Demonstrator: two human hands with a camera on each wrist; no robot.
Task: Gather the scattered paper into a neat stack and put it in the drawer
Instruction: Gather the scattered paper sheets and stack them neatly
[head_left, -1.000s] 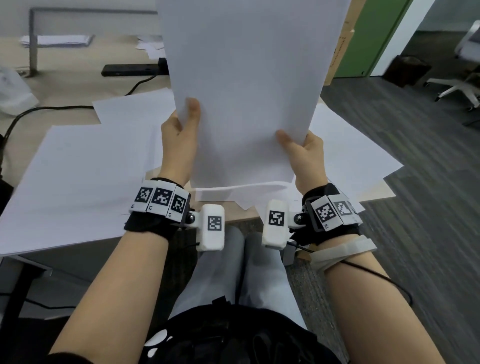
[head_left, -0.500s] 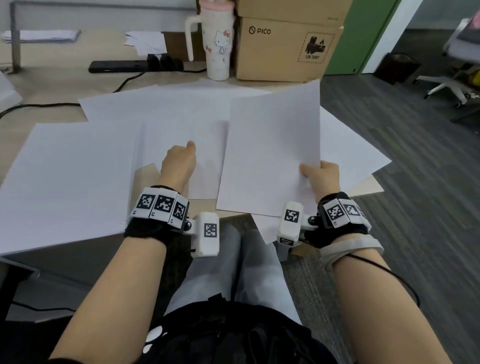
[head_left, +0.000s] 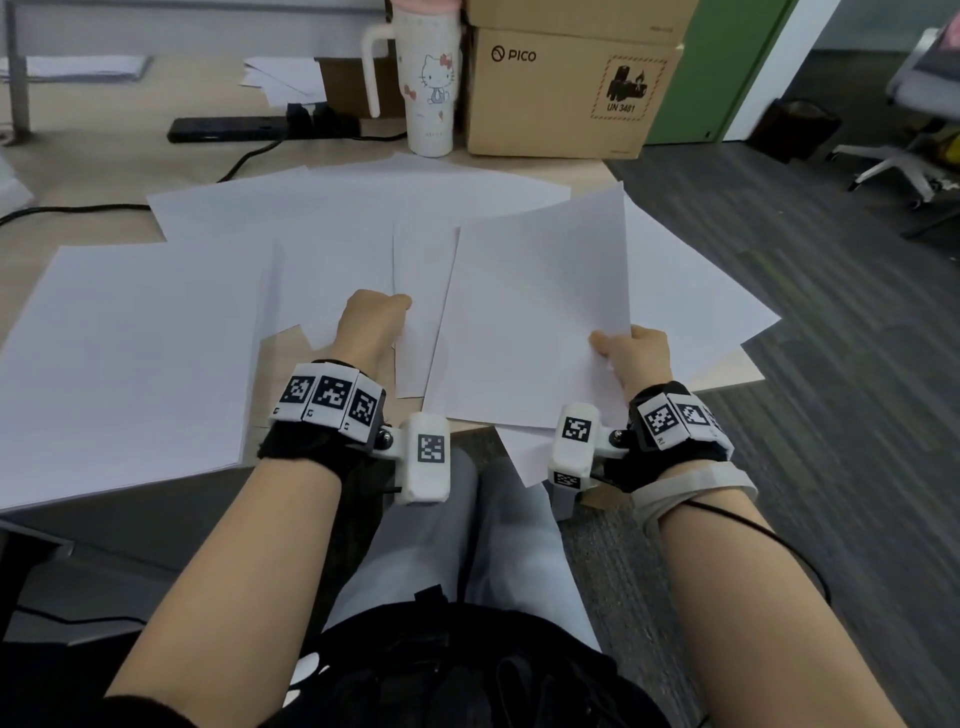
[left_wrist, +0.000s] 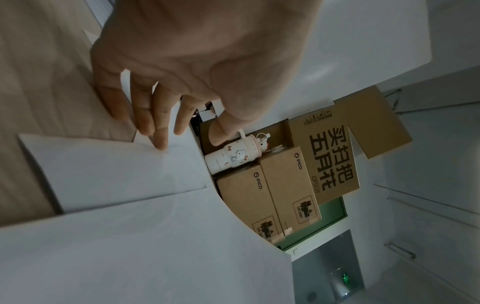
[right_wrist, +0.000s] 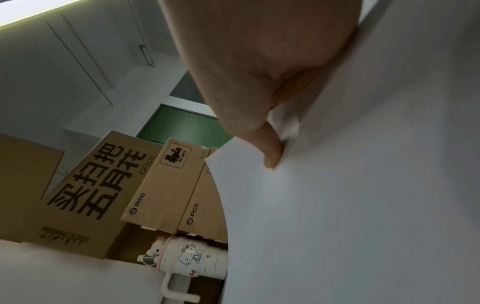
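Loose white sheets, partly gathered; drawer not in view.

My right hand (head_left: 636, 356) pinches the gathered sheets (head_left: 535, 312) at their near right corner, thumb on top; my left hand (head_left: 371, 327) rests relaxed fingertips on a loose sheet (head_left: 415, 270) just left of them. Risks, as I judge: a one-corner pinch lets sheets fan or slip; sheets (head_left: 524, 457) overhanging the desk edge (head_left: 727, 371) below my right wrist could fall.

Ahead of me, the cardboard box (head_left: 566, 93) reads "PICO" and "UN 3481", the larger carton (right_wrist: 85, 189) behind reads "CF508" under big Chinese characters.
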